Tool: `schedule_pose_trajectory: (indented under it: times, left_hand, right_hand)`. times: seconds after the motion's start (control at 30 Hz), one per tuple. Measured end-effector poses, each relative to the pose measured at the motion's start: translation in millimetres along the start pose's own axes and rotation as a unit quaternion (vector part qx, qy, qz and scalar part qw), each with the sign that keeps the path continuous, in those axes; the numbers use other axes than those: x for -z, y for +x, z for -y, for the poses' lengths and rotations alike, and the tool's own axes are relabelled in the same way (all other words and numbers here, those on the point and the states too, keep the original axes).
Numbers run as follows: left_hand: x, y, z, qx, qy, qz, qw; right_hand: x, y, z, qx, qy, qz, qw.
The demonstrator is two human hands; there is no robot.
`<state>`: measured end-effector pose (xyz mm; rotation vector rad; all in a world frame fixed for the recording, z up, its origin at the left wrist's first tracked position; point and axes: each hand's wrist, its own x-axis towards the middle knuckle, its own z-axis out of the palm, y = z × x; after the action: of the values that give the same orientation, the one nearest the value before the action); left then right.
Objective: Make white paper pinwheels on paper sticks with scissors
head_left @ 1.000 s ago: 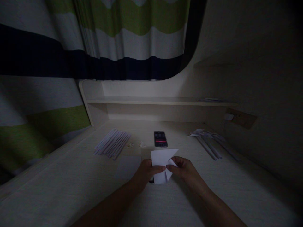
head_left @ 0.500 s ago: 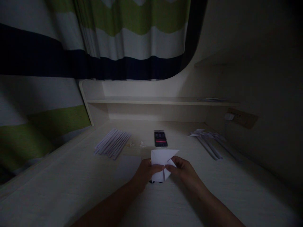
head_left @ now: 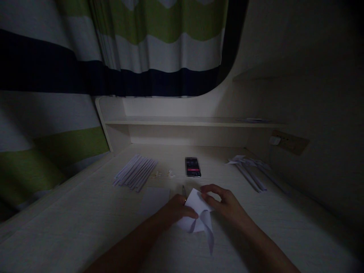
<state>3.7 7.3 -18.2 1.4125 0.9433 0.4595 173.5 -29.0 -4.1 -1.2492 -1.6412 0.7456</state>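
Folded white paper at lower centre of frame, pinned on table. Left hand fingers closed on left edge; right hand fingers pressed flat on top. Crease best flattened firmly, edges kept aligned, loose flap kept clear.

The folded sheet pinched between the left hand and right hand is thin white paper — matt, with sharp creases. The desk looks like pale wood-grain laminate, smooth and faintly streaked. The rolled sticks at the left and the pile of pinwheels at the right are the same matt white paper. The phone has a dark glossy face. The curtain is soft cloth — striped and hanging in folds.
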Motion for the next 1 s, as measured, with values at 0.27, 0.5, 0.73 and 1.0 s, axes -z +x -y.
schedule_pose_trajectory:
  times: [0.27,0.5,0.73,1.0]
  left_hand:
    - [1.0,0,2,0.011,-0.035,0.026,0.999]
    - [2.5,-2,1,0.009,-0.104,0.058,0.993]
    - [3.4,-8,-10,0.042,-0.098,0.072,0.992]
    - [4.4,-11,-12,0.049,-0.107,0.083,0.99]
  right_hand:
    - [-2,0,-4,0.031,-0.033,0.01,0.999]
    - [4,-5,4,0.167,-0.028,0.073,0.983]
    - [11,-8,6,0.224,-0.09,0.15,0.959]
    - [15,-10,13,0.226,-0.111,0.197,0.947]
